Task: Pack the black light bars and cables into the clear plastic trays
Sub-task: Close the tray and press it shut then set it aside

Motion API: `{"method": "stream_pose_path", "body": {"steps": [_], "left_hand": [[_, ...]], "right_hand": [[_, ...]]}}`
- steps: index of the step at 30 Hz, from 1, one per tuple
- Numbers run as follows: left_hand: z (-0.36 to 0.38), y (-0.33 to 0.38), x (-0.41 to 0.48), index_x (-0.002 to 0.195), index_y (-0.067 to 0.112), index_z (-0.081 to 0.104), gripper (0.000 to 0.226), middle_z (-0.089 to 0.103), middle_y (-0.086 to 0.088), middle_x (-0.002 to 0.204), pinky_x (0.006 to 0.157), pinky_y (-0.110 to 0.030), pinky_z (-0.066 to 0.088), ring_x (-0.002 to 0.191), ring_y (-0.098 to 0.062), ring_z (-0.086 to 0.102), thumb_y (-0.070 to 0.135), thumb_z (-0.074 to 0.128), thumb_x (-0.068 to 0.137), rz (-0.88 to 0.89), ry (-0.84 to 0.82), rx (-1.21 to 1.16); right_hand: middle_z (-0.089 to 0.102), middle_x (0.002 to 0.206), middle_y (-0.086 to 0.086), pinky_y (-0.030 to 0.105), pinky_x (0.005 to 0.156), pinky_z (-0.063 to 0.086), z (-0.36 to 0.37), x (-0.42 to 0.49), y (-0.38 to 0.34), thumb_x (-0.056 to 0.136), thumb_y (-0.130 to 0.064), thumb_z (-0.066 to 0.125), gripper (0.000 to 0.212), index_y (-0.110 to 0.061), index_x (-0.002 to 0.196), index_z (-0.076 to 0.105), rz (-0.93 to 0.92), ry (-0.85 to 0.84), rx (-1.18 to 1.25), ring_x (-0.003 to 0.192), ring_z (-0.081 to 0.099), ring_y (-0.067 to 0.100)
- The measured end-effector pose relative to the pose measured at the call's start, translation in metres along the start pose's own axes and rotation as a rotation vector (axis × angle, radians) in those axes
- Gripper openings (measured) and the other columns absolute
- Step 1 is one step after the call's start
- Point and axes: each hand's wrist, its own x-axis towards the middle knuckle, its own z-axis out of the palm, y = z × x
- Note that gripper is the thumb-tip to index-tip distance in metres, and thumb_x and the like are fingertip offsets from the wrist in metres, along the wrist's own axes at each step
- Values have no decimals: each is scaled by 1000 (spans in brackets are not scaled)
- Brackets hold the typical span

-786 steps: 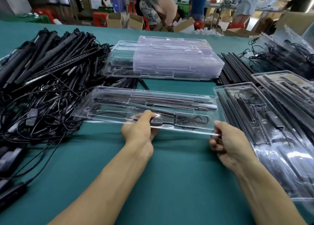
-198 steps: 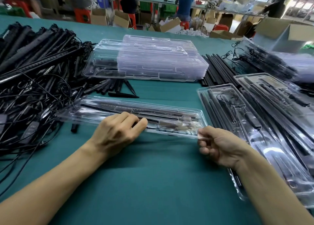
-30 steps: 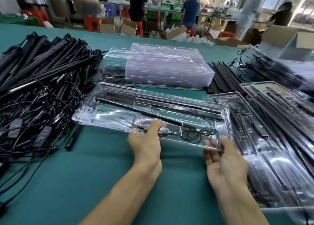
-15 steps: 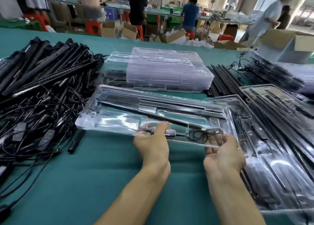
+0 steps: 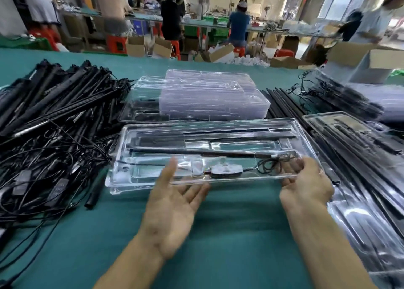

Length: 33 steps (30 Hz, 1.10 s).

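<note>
green bench [image 5: 229, 234], busy workshop behind
left hand [image 5: 172, 205] palm-up, fingers apart; right hand [image 5: 306, 188] fingers clamp the clear tray [image 5: 131, 175].

Bare green table [image 5: 229, 223] is lying open between the left hand [image 5: 172, 210] and right hand [image 5: 306, 188]. A tangled pile of bars and cables [image 5: 54, 125] is crowding outside the left, packed trays [image 5: 360, 157] outside the right; the clear tray [image 5: 135, 179] and stacked empty trays [image 5: 196, 98] are blocking ahead.

Holds left grip [image 5: 172, 203] palm-up, fingers [image 5: 196, 192] straight, thumb raised; pinches near edge of clear plastic tray [image 5: 122, 185] with right grip [image 5: 306, 186], fingers curled beneath.
</note>
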Motion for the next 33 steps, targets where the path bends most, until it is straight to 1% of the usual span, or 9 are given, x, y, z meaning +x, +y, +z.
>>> {"method": "stream_pose_path", "body": {"steps": [3, 7, 10, 14, 20, 25, 27, 29, 33], "left_hand": [[-32, 42, -7, 151, 19, 33, 106, 55, -30, 135, 87, -57, 55, 116, -47, 61, 66, 77, 67, 25, -65, -184], [-52, 72, -13, 150, -2, 25, 92, 18, -35, 154, 106, -66, 37, 138, -59, 20, 66, 50, 93, -238, -274, -208], [-59, 80, -9, 127, 2, 63, 88, 59, -34, 126, 77, -54, 59, 109, -53, 61, 39, 96, 54, -210, -157, 276], [-61, 67, -10, 90, -2, 78, 34, 69, -29, 110, 63, -44, 61, 89, -39, 73, 7, 87, 59, -198, -56, 444], [-58, 58, -5, 94, 1, 78, 35, 70, -26, 111, 61, -41, 61, 92, -36, 73, 12, 76, 61, -137, -41, 447], [-52, 53, -1, 90, -3, 78, 32, 71, -25, 109, 60, -40, 61, 89, -34, 74, 11, 74, 62, -103, -20, 377], [-48, 50, 0, 91, -1, 78, 31, 72, -24, 107, 60, -41, 61, 87, -33, 74, 11, 74, 63, -106, -14, 373], [-44, 45, 1, 92, 3, 79, 32, 73, -22, 107, 62, -41, 61, 87, -34, 74, 13, 75, 62, -104, -12, 416], [-44, 44, 1, 93, 3, 79, 35, 73, -20, 108, 62, -40, 61, 91, -34, 74, 13, 77, 60, -84, -21, 457]], "right_hand": [[60, 47, -6, 20, 45, 50, 0, 11, -18, 92, -3, 55, 20, -10, 73, 55, -16, -37, -4, 43, 60, 7], [61, 49, -4, 22, 46, 53, 1, 24, -30, 91, -3, 56, 21, -10, 71, 54, -5, -112, -77, 44, 61, 8], [61, 49, -6, 19, 46, 51, 3, 31, -31, 91, -7, 60, 19, -11, 73, 56, 1, -149, -142, 43, 60, 4], [57, 47, -7, 14, 36, 39, 5, 35, -28, 91, -12, 63, 17, -13, 75, 57, 28, -151, -206, 38, 53, 1], [54, 69, -5, 13, 33, 37, 3, 41, -25, 97, -22, 58, 18, -17, 80, 57, 130, -191, -227, 38, 51, 1], [57, 104, 8, 30, 74, 56, 1, 36, -19, 94, -36, 59, 38, -10, 120, 54, 254, -329, -209, 88, 59, 19], [58, 86, 2, 26, 62, 51, -1, 34, -12, 95, -27, 57, 12, -15, 97, 57, 269, -365, -210, 72, 57, 13], [58, 70, -2, 22, 51, 50, -2, 33, -8, 96, -20, 54, 15, -19, 80, 54, 276, -353, -186, 58, 58, 10], [62, 88, 5, 31, 66, 53, -4, 35, -18, 90, -29, 57, 11, -18, 88, 56, 293, -347, -221, 77, 62, 19]]}}
